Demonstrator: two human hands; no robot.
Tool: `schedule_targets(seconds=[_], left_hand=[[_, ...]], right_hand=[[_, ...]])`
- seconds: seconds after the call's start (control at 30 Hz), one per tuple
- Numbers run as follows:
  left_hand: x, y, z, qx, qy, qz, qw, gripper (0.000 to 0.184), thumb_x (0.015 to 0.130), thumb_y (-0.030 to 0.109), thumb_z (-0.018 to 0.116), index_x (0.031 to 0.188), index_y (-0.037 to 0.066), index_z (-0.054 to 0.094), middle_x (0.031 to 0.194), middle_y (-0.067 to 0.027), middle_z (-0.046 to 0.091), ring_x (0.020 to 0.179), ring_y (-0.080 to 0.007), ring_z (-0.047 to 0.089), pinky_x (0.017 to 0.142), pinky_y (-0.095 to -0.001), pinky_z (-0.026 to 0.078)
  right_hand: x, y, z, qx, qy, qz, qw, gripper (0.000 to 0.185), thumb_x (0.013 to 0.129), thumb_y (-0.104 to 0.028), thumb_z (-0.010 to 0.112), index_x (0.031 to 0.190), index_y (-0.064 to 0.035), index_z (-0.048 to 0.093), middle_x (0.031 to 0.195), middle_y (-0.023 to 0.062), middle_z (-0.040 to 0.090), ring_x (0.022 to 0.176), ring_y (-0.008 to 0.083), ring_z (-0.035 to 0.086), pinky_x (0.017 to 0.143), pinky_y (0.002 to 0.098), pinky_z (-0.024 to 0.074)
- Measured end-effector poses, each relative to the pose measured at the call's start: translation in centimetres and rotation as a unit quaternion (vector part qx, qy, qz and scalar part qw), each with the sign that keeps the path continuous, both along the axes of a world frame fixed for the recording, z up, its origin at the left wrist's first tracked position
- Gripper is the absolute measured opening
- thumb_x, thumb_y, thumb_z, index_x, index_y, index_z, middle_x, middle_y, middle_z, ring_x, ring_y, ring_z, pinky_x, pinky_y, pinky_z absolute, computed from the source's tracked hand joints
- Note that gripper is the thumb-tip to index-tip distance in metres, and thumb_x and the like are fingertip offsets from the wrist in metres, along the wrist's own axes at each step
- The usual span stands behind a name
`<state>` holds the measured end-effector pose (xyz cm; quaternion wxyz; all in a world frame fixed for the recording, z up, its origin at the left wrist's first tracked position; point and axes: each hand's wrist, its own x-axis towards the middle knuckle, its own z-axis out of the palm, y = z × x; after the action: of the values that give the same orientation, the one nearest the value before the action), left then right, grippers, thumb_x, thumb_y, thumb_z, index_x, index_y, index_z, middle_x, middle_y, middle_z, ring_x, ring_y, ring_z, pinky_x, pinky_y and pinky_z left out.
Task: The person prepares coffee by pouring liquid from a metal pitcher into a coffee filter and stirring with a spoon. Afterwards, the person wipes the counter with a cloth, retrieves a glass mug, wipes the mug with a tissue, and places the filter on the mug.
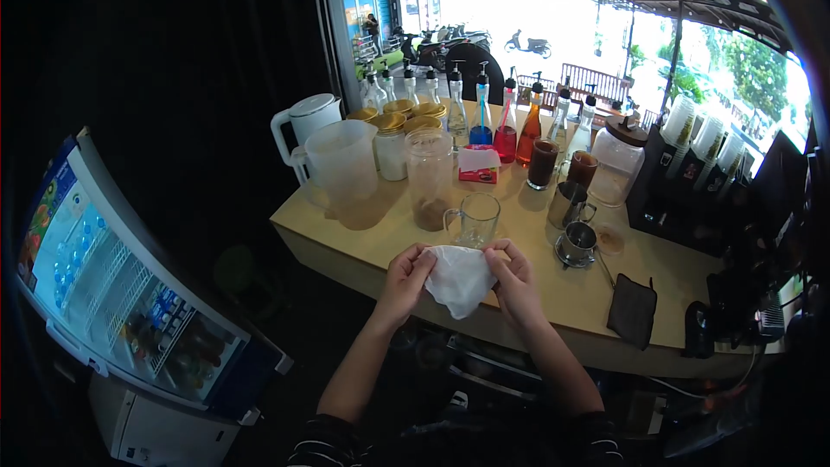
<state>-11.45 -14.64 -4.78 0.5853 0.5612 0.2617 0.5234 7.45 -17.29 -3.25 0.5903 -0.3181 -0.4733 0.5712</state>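
Note:
A white cloth or paper filter [460,281] hangs between my two hands at the counter's front edge. My left hand [408,275] pinches its left upper corner, and my right hand [513,277] pinches the right one. Just beyond it stands a clear glass mug [477,220]. A tall clear jar [429,182] with brown contents at its bottom is to the mug's left. Behind the mug lies a red box [479,166] with white paper on top. Metal cups [568,206] and a small metal dripper [577,245] stand to the right.
On the counter [346,246] are a frosted pitcher [343,160], a white kettle [313,117], pump bottles [529,131], two dark drinks [542,164], a lidded jar [618,164] and a dark pouch [632,311]. Cup stacks [679,119] are far right; a fridge [130,285] is left.

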Motion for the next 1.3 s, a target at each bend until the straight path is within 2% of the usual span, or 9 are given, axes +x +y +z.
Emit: schedule_targets(seconds=[0.1, 0.33, 0.5, 0.67, 0.87, 0.97, 1.07, 1.23, 1.3], left_hand=[[0.0, -2.5, -0.6, -0.059, -0.073, 0.077, 0.993, 0.025, 0.099, 0.015, 0.047, 0.121, 0.003, 0.051, 0.088, -0.0002, 0.062, 0.074, -0.003, 0.055, 0.061, -0.0192, 0.044], [-2.7, -8.3, -3.9, -0.077, -0.036, 0.054, 0.995, 0.042, 0.092, 0.007, 0.056, 0.131, 0.001, 0.04, 0.102, -0.0091, 0.062, 0.091, -0.0099, 0.06, 0.077, -0.0239, 0.05], [-3.1, -10.1, -6.0, -0.14, -0.05, 0.082, 0.986, 0.016, 0.094, 0.017, 0.059, 0.096, 0.001, 0.062, 0.084, -0.0014, 0.064, 0.078, -0.0058, 0.06, 0.067, -0.0204, 0.049], [-3.0, -11.3, -6.6, -0.174, -0.135, 0.065, 0.973, 0.026, 0.1, 0.022, 0.048, 0.098, 0.0, 0.062, 0.086, -0.0025, 0.065, 0.076, -0.0048, 0.06, 0.069, -0.0197, 0.047], [-2.7, -12.0, -5.7, -0.093, -0.108, 0.118, 0.983, 0.029, 0.098, 0.016, 0.051, 0.121, 0.0, 0.049, 0.098, -0.0055, 0.063, 0.084, -0.009, 0.061, 0.075, -0.0247, 0.05], [-3.1, -12.3, -4.1, -0.061, -0.066, 0.082, 0.993, 0.065, 0.088, 0.004, 0.063, 0.141, 0.005, 0.024, 0.115, -0.0132, 0.057, 0.089, -0.012, 0.061, 0.074, -0.0238, 0.051], [-2.7, -11.9, -3.0, 0.003, -0.054, 0.095, 0.994, 0.068, 0.085, 0.001, 0.065, 0.14, 0.003, 0.027, 0.122, -0.015, 0.053, 0.089, -0.0129, 0.061, 0.076, -0.0238, 0.051], [-2.1, -10.0, -2.2, 0.051, 0.053, 0.075, 0.994, 0.054, 0.084, -0.001, 0.065, 0.133, 0.001, 0.042, 0.128, -0.0154, 0.048, 0.087, -0.0124, 0.061, 0.076, -0.0241, 0.052], [-1.3, -9.3, -1.4, 0.062, 0.113, 0.07, 0.989, 0.048, 0.084, -0.002, 0.064, 0.129, 0.001, 0.047, 0.129, -0.0142, 0.046, 0.086, -0.0131, 0.061, 0.076, -0.024, 0.052]], right_hand=[[-1.5, -1.8, 0.2, -0.039, 0.21, 0.058, 0.975, 0.034, 0.094, -0.013, 0.056, 0.126, -0.0074, 0.044, 0.087, 0.0038, 0.063, 0.08, 0.0099, 0.06, 0.071, 0.0247, 0.0476], [-3.8, -7.0, -2.3, -0.048, 0.071, 0.082, 0.993, 0.055, 0.084, 0.001, 0.065, 0.131, -0.0043, 0.038, 0.105, 0.0138, 0.062, 0.094, 0.0179, 0.062, 0.083, 0.0305, 0.0506], [-3.7, -9.7, -4.1, -0.054, 0.037, 0.089, 0.994, 0.048, 0.085, 0.003, 0.063, 0.127, -0.0026, 0.041, 0.103, 0.013, 0.062, 0.091, 0.0162, 0.063, 0.079, 0.0272, 0.0509], [-3.3, -10.9, -4.6, -0.06, 0.039, 0.063, 0.995, 0.047, 0.084, 0.003, 0.064, 0.125, -0.0029, 0.043, 0.103, 0.0134, 0.062, 0.095, 0.0163, 0.061, 0.081, 0.0276, 0.0506], [-3.0, -11.6, -4.1, -0.051, 0.073, 0.017, 0.996, 0.064, 0.08, 0.008, 0.064, 0.136, -0.0047, 0.035, 0.121, 0.0156, 0.05, 0.095, 0.016, 0.061, 0.083, 0.0283, 0.0521], [-2.1, -11.6, -3.3, -0.029, 0.054, -0.032, 0.998, 0.074, 0.078, 0.013, 0.064, 0.142, -0.0065, 0.031, 0.133, 0.0154, 0.043, 0.095, 0.0155, 0.061, 0.082, 0.0267, 0.0517], [-0.9, -10.8, -3.3, 0.0, 0.03, -0.033, 0.999, 0.072, 0.077, 0.013, 0.064, 0.141, -0.0028, 0.035, 0.141, 0.0151, 0.038, 0.093, 0.0141, 0.061, 0.082, 0.0264, 0.0518], [0.6, -9.6, -3.3, 0.071, -0.094, -0.074, 0.99, 0.053, 0.08, 0.01, 0.062, 0.131, -0.0033, 0.052, 0.124, 0.0106, 0.058, 0.095, 0.0142, 0.061, 0.084, 0.0277, 0.0523], [1.3, -9.3, -2.6, 0.138, -0.276, -0.151, 0.939, 0.048, 0.081, 0.008, 0.062, 0.127, -0.0048, 0.057, 0.106, 0.0097, 0.067, 0.092, 0.0144, 0.063, 0.081, 0.0276, 0.0512]])
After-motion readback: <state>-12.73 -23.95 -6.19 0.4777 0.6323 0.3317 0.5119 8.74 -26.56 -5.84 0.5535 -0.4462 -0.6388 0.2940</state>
